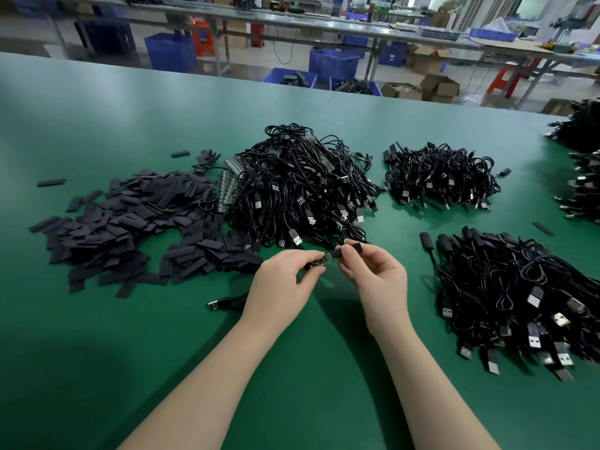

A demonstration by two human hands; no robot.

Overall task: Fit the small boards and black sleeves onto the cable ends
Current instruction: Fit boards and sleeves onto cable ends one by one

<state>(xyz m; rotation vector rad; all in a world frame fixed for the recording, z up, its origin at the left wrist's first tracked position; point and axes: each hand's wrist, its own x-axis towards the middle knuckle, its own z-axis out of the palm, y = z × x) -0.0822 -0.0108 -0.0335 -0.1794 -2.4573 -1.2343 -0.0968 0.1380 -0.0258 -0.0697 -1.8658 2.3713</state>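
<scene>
Looks like a factory assembly floor: big green worktable [130,319] covered in heaps of black USB cables [302,190] and loose black sleeves [130,216], long benches [292,21] behind, blue plastic bins [334,63], open cardboard boxes [438,86], probably red stools [503,82], though they're blurry.

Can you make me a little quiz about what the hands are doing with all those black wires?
1. True or false: the right hand pinches a black sleeve.
2. What does the left hand hold? A) small board B) scissors C) tape
3. On which side of the green table is the pile of loose sleeves?

Key: 1 true. 2 A. 3 the left side.
</scene>
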